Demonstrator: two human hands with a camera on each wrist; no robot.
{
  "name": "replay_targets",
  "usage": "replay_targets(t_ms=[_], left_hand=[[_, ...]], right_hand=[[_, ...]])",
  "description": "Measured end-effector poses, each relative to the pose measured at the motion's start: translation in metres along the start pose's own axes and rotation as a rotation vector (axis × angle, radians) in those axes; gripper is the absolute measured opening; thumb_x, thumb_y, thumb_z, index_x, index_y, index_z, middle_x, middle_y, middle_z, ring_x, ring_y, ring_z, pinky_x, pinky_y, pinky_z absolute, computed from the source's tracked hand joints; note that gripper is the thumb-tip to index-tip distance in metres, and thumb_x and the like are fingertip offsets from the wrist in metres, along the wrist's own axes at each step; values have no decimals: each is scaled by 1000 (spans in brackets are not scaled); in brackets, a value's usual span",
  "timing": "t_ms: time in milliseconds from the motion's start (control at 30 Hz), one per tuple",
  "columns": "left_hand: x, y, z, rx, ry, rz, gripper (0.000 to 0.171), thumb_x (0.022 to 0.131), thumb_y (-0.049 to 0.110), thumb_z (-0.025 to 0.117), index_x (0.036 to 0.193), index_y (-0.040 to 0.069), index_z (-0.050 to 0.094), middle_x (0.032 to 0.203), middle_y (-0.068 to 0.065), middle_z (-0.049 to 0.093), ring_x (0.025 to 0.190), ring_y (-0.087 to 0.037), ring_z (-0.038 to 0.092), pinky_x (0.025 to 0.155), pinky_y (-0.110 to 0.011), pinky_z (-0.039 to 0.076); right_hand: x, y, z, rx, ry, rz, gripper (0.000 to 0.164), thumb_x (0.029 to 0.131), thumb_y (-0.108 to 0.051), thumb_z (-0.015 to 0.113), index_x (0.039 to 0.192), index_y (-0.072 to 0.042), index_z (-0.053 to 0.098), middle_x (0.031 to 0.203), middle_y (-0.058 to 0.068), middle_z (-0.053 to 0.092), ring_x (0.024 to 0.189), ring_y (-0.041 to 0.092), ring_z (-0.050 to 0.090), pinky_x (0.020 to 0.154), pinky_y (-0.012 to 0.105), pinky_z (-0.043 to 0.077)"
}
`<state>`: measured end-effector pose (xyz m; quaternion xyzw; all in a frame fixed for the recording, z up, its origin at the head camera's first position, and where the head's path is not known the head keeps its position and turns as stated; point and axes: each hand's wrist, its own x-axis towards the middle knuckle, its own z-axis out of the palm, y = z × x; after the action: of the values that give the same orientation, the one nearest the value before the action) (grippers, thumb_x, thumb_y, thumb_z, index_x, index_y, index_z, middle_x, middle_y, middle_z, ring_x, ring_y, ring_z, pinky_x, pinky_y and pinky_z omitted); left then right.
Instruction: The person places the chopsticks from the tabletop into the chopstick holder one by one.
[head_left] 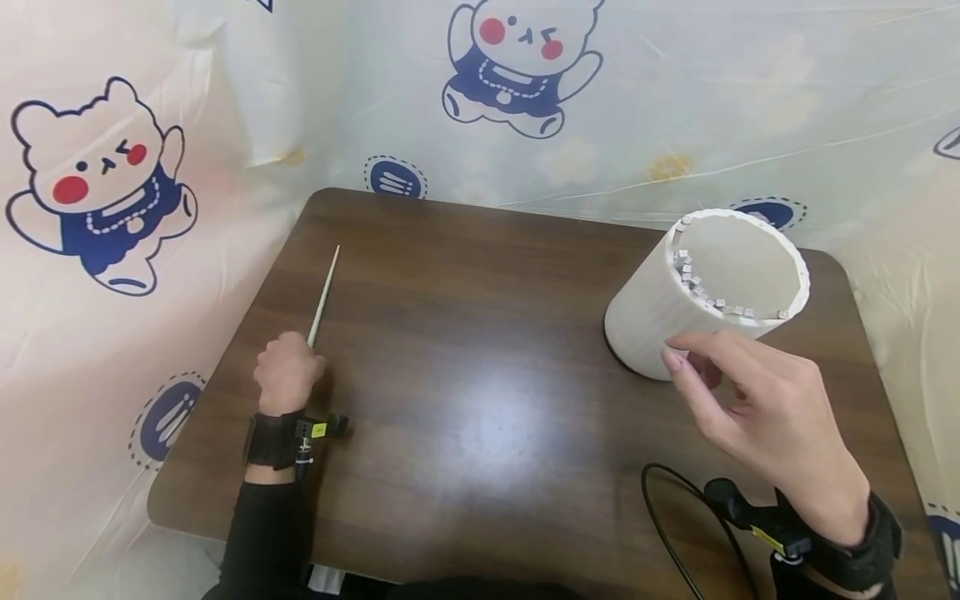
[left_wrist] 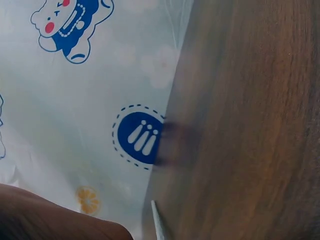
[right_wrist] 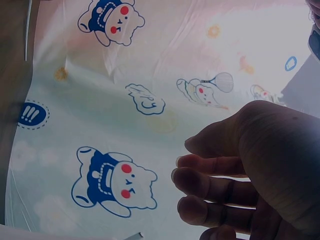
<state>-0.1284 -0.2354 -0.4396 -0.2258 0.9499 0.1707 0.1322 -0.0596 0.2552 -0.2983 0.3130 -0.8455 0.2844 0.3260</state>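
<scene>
My left hand [head_left: 288, 371] is low at the left of the table, gripping a thin pale tapered chopstick [head_left: 324, 296] whose narrow end points away from me. In the left wrist view that tip [left_wrist: 156, 217] shows at the bottom, beside part of the hand; the grip itself is hidden. My right hand [head_left: 757, 400] hovers in front of a tall white cylindrical container [head_left: 648, 312], thumb and forefinger close together, fingers loosely bent, holding nothing. Several pale square-ended sticks [head_left: 697, 287] lean along the container's inner rim. One square stick end [right_wrist: 134, 235] peeks in at the bottom of the right wrist view.
The brown wooden table [head_left: 450, 350] has rounded corners. A patterned plastic sheet [head_left: 300, 75] with cartoon bears hangs around its back and sides. A black cable [head_left: 667, 533] loops by my right wrist, and each wrist wears a strapped camera.
</scene>
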Motion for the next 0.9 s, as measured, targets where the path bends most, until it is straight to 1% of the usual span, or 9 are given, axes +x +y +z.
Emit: replay_targets(t_ms=[133, 200, 300, 400, 500, 567, 667, 767, 900], left_hand=[[-8, 1, -9, -34, 138, -41, 37, 93, 14, 56, 112, -17, 51, 96, -37, 61, 91, -56, 63, 69, -61, 52], [-12, 3, -16, -81, 238, -34, 35, 97, 14, 54, 114, -16, 52, 99, -38, 62, 94, -58, 63, 72, -64, 52], [-18, 10, -25, -181, 462, 43, 30, 102, 13, 53, 111, -14, 58, 98, -38, 65, 91, -59, 63, 72, -66, 51], [-19, 22, -34, -288, 713, 164, 28, 104, 16, 56, 106, -10, 65, 94, -33, 69, 85, -53, 66, 73, -58, 50], [-17, 36, -43, -353, 891, 286, 33, 104, 24, 56, 107, -7, 66, 94, -29, 72, 83, -46, 66, 74, -49, 47], [-19, 46, -50, -364, 958, 363, 38, 105, 30, 54, 109, -5, 67, 96, -26, 73, 85, -43, 67, 76, -47, 47], [-28, 62, -59, -363, 989, 461, 41, 104, 35, 54, 114, -3, 67, 103, -25, 74, 92, -43, 67, 82, -50, 50], [-44, 80, -69, -365, 1007, 572, 41, 104, 34, 54, 116, -4, 66, 105, -25, 74, 96, -44, 66, 84, -51, 50], [-67, 110, -79, -378, 1084, 722, 36, 104, 29, 57, 114, -4, 67, 100, -25, 74, 94, -43, 65, 83, -51, 50]], right_hand=[[0, 1, -2, 6, 10, 8, 47, 103, -41, 54, 81, -3, 71, 65, -3, 57, 64, -3, 42, 56, 12, 32], [0, 2, -3, 9, 16, 13, 48, 103, -41, 54, 82, -2, 71, 64, -2, 57, 64, -3, 41, 56, 13, 32], [-1, 3, -6, 7, 21, 20, 49, 103, -42, 54, 82, -1, 72, 63, -2, 57, 63, -4, 41, 55, 12, 31], [-1, 4, -7, 7, 18, 31, 49, 102, -43, 54, 84, 0, 72, 63, -1, 58, 63, -4, 40, 55, 12, 30], [-1, 4, -9, 7, 9, 40, 50, 102, -43, 54, 86, 0, 73, 64, -1, 59, 64, -4, 40, 56, 11, 30], [-2, 4, -9, 4, 6, 39, 50, 102, -43, 54, 87, 0, 73, 64, -1, 59, 65, -4, 41, 57, 10, 30], [-2, 5, -8, 3, 14, 34, 48, 102, -43, 54, 88, 0, 73, 65, -1, 59, 64, -3, 41, 57, 11, 31], [-3, 6, -6, -8, 14, 30, 47, 102, -42, 54, 89, -1, 74, 65, -2, 60, 63, -2, 42, 56, 12, 31], [-4, 14, -2, -29, -27, 18, 45, 102, -41, 52, 94, -2, 74, 67, -2, 63, 64, 2, 47, 57, 13, 35]])
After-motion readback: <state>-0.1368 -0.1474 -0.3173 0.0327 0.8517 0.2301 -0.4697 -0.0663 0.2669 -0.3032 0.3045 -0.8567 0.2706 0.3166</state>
